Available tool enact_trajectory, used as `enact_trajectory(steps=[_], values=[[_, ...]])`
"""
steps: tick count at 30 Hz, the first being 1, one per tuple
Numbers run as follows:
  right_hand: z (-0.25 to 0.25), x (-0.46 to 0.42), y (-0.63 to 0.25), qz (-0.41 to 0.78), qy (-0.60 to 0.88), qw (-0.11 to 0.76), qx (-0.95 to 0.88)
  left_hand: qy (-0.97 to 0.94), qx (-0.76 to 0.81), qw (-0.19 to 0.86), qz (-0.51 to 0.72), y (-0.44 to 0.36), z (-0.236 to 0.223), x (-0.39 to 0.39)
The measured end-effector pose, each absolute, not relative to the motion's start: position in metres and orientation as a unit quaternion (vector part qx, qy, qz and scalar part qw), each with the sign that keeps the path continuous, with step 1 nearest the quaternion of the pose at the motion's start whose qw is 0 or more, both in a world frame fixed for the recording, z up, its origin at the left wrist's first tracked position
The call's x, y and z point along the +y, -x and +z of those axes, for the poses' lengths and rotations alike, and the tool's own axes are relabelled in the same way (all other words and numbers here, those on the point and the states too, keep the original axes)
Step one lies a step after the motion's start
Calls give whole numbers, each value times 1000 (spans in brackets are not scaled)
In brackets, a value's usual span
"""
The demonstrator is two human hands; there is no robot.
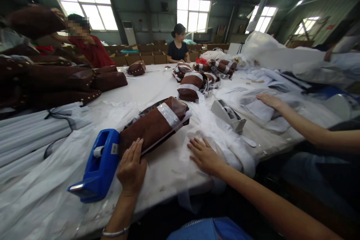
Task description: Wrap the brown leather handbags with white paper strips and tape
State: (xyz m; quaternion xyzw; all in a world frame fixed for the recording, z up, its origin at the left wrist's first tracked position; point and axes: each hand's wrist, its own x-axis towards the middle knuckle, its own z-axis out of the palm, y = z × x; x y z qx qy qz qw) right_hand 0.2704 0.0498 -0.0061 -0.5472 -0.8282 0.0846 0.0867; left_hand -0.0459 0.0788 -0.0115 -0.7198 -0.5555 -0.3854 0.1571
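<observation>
A brown leather-like bundle (152, 125), with a clear tape band around it and a black part along its far side, lies slantwise on the table before me. My left hand (131, 170) rests against its near end, fingers stretched out flat and close together. Just left of that stands a blue tape dispenser (105, 165). My right hand (205, 155) lies palm down, fingers spread, on thin white plastic sheets (222, 142) at the table's near edge. Past them sits a grey tape dispenser (227, 114).
Several taped brown bundles (191, 84) lie farther back. Studded brown leather-like pieces (56, 78) are piled at left, above long white wrapped rolls (33, 135). A co-worker's arm (298, 120) reaches in from the right; two people (178, 48) are across the table (152, 82).
</observation>
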Motion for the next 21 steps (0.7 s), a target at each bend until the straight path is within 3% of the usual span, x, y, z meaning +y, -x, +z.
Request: enact_trajectory(steps=[6, 12, 17, 21], values=[[18, 86, -252, 203, 318, 112, -919, 712, -555, 167, -397, 48, -10, 79], [10, 87, -223, 139, 464, 254, -837, 683, -571, 170, -423, 52, 4, 85], [-7, 88, -186, 153, 437, 133, -877, 663, -587, 167, -433, 54, 29, 100], [-15, 124, -152, 152, 390, 136, -898, 667, -574, 184, -438, 51, 47, 109]])
